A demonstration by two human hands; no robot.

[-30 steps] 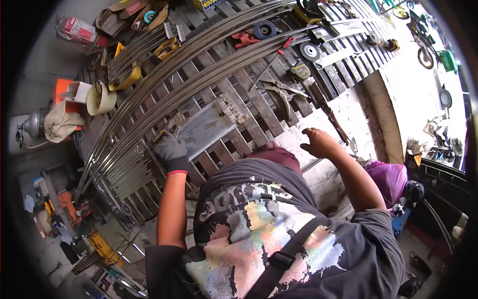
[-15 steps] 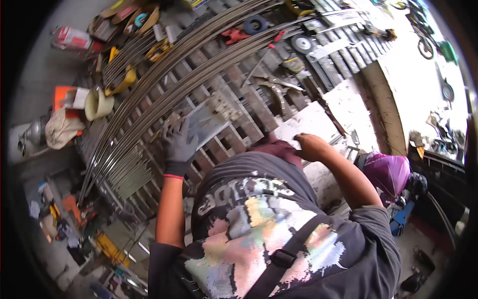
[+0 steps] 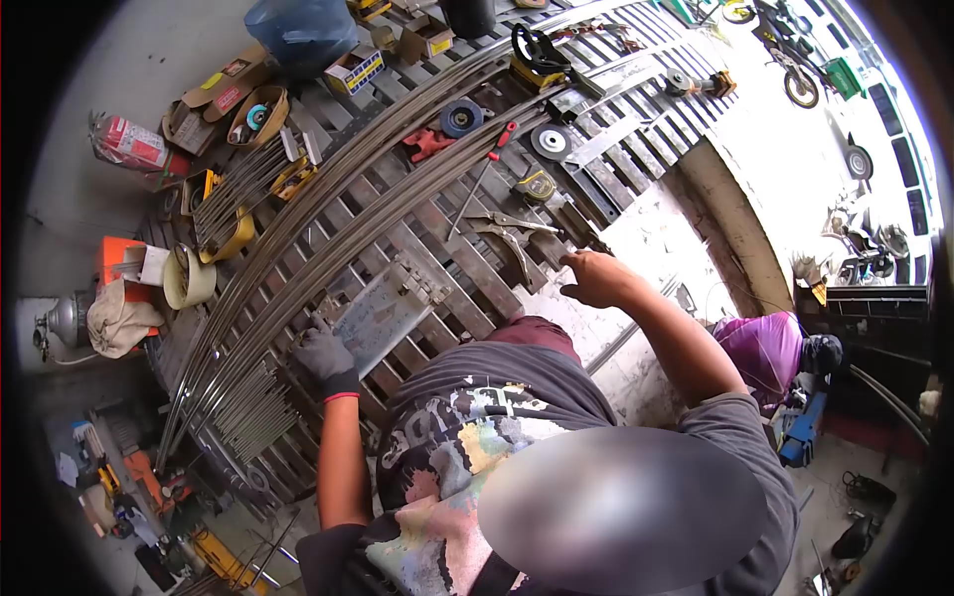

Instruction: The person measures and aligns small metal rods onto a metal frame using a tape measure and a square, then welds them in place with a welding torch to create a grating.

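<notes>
My left hand (image 3: 326, 360), in a dark grey glove with a red cuff, is beside the left edge of a grey metal plate (image 3: 383, 326) on the slatted metal bench (image 3: 475, 298). Its fingers are slightly apart, and nothing shows in them. A hinge-like metal piece (image 3: 419, 284) is at the plate's upper right corner. My bare right hand (image 3: 601, 279) hovers near the bench's edge, index finger and thumb apart, holding nothing visible. Locking pliers (image 3: 511, 244) lie just beyond it, with a yellow tape measure (image 3: 537, 186) farther up.
Long thin metal rods (image 3: 343, 189) curve across the bench. Farther back are a red-handled tool (image 3: 502, 141), a wheel-like disc (image 3: 551, 142), an angle grinder (image 3: 696, 83) and cardboard boxes (image 3: 231, 83). A purple bag (image 3: 760, 356) is at right, a fire extinguisher (image 3: 134, 144) at left.
The camera view has shifted, showing more of the bench's far side. My left hand has moved off the plate to its left side. My right hand has moved toward the pliers, its fingers more extended.
</notes>
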